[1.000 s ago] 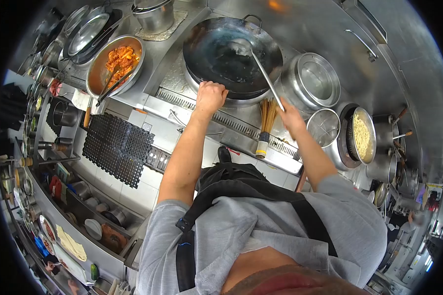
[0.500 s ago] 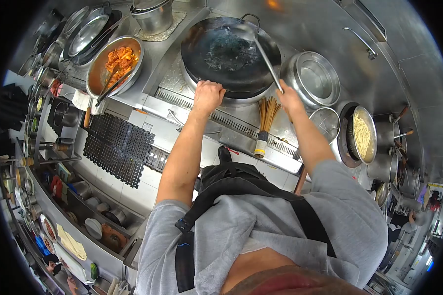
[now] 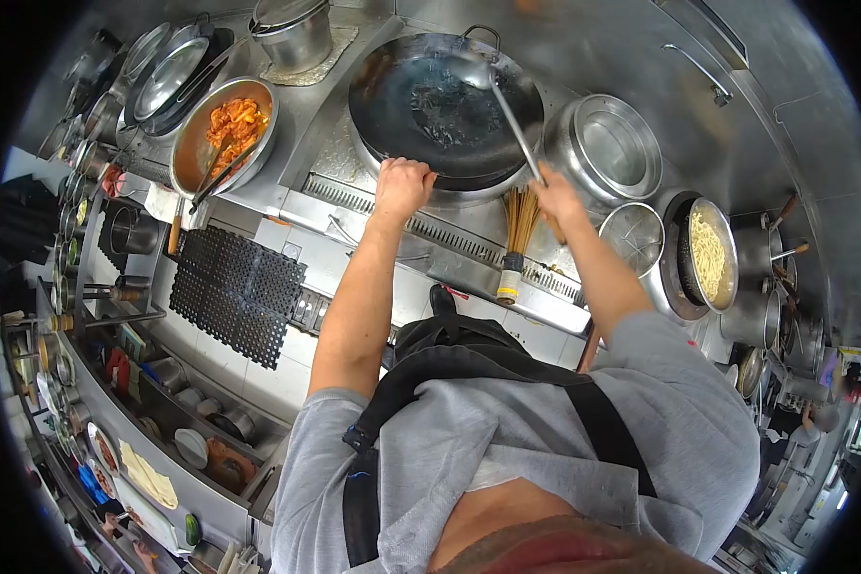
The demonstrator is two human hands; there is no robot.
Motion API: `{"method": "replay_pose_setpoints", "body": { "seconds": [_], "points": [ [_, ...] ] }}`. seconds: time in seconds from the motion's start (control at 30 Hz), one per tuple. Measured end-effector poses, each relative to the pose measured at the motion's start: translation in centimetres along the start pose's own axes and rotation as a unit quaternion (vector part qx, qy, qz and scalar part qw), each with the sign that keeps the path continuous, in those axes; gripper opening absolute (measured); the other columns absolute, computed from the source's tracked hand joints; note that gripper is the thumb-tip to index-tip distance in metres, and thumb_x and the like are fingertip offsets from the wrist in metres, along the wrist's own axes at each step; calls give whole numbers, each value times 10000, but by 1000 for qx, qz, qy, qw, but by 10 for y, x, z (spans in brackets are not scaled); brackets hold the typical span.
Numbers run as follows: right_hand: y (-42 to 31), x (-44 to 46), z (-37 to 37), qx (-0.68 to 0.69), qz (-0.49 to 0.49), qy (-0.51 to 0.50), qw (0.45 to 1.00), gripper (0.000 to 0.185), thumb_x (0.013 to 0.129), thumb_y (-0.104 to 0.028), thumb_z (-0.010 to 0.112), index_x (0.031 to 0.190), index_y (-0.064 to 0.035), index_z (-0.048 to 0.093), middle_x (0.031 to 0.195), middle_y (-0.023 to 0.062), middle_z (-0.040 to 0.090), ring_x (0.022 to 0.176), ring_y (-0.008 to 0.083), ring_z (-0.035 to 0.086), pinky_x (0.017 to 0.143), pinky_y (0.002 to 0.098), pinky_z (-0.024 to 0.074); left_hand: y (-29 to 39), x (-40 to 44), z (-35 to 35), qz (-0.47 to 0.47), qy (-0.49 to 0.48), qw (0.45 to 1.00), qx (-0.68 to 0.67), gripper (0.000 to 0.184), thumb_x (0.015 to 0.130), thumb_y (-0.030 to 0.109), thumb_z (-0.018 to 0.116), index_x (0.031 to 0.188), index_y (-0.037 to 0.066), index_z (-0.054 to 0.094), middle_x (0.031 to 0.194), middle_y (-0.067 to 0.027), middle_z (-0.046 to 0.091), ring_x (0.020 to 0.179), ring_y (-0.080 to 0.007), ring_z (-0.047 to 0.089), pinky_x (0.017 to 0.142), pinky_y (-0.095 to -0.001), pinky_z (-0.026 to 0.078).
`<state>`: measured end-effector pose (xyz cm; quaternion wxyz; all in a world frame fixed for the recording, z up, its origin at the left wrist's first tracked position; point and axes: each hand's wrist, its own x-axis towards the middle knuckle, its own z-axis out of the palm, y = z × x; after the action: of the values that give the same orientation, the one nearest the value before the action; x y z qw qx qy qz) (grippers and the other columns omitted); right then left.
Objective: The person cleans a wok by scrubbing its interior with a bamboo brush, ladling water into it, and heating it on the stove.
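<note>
A large dark wok [image 3: 383, 110] sits on the stove, with a small pool of clear, shiny liquid at its bottom. My left hand [image 3: 405, 187] is closed at the wok's near rim; whatever its fingers grip there is covered by the hand, probably the rim or a handle. In my right hand [image 3: 557, 199] is the long handle of a metal ladle [image 3: 515, 124], whose bowl is over the far right part of the wok. Below that hand, a bamboo wok brush [image 3: 519, 225] stands against the stove's front edge.
A steel bowl of orange-red coated food [image 3: 236, 129] with tongs stands left. At right are a steel pot [image 3: 584, 158], a round strainer [image 3: 631, 239] and a pan of noodles [image 3: 706, 253]. A faucet [image 3: 698, 72] juts from the back wall. A black mat [image 3: 234, 292] lies left.
The ladle's bowl has shifted slightly within the wok, and the liquid's pattern differs. My left hand stays at the rim. The whole view has tilted a little.
</note>
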<state>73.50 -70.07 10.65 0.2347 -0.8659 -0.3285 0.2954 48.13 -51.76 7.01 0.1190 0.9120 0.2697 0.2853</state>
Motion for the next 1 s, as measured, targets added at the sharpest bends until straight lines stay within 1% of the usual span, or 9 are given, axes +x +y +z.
{"method": "replay_pose_setpoints", "body": {
  "seconds": [0.1, 0.2, 0.3, 0.47, 0.6, 0.77, 0.87, 0.97, 1.0],
  "points": [
    [17, -29, 12, 46, 1, -73, 996, 614, 927, -261, 611, 1486, -98, 413, 751, 116, 644, 432, 192, 558, 474, 374, 494, 0, -2, 0, -1, -2, 1000, 0, 187, 830, 252, 691, 745, 88, 720, 757, -67, 690, 813, -251, 644, 857, -412, 454],
    [27, -25, 1, 44, 5, -31, 999, 589, 933, -267, 602, 1491, -207, 424, 903, 141, 652, 455, 195, 556, 462, 379, 484, 3, -3, 0, 1, 0, 1000, -1, 184, 825, 250, 695, 744, 87, 719, 759, -69, 691, 813, -253, 645, 860, -414, 456],
    [-14, -5, -29, -31, 12, 18, 999, 564, 940, -250, 586, 1483, -237, 433, 974, 150, 665, 481, 202, 569, 468, 392, 487, 2, 1, 1, -10, -1, 1000, -5, 182, 825, 248, 697, 743, 88, 720, 759, -70, 691, 809, -257, 645, 859, -416, 457],
    [7, -27, 6, -11, 1, -16, 1000, 529, 939, -238, 589, 1452, -188, 469, 810, 156, 654, 469, 214, 566, 458, 380, 477, 1, -1, 1, 1, 5, 1000, 2, 174, 820, 245, 701, 746, 89, 722, 762, -69, 693, 806, -259, 645, 847, -417, 459],
    [4, -4, -20, -6, 20, -15, 1000, 529, 948, -246, 587, 1454, -155, 463, 800, 150, 640, 451, 205, 546, 458, 372, 472, 3, -2, 0, 1, -2, 1000, 2, 172, 819, 242, 701, 744, 88, 720, 759, -70, 692, 805, -260, 644, 845, -422, 459],
    [-13, -28, -15, -4, 11, 47, 999, 512, 950, -224, 578, 1448, -163, 477, 692, 108, 602, 447, 188, 537, 430, 372, 458, 1, -1, 2, -2, 8, 1000, -4, 175, 815, 245, 704, 743, 87, 718, 758, -69, 692, 802, -260, 644, 841, -418, 458],
    [6, -56, -4, 44, 9, -78, 996, 552, 952, -221, 584, 1478, -148, 436, 622, 61, 546, 447, 146, 499, 402, 328, 410, 2, -1, 1, -2, 6, 1000, 2, 164, 816, 236, 704, 745, 89, 720, 766, -67, 696, 805, -260, 646, 839, -419, 458],
    [18, -55, -15, 86, 16, -17, 996, 525, 957, -216, 585, 1463, -140, 463, 587, 27, 492, 423, 131, 458, 397, 324, 396, 2, -2, -1, 3, 6, 1000, -23, 153, 818, 225, 703, 747, 91, 720, 770, -65, 697, 811, -259, 646, 836, -419, 458],
    [13, -57, -28, 24, -6, 12, 1000, 514, 963, -223, 589, 1454, -124, 474, 585, 15, 456, 420, 117, 431, 397, 314, 380, 1, -2, 0, 10, 4, 1000, -16, 149, 816, 224, 708, 753, 90, 718, 772, -61, 698, 810, -258, 645, 832, -416, 455]
  ]
}}
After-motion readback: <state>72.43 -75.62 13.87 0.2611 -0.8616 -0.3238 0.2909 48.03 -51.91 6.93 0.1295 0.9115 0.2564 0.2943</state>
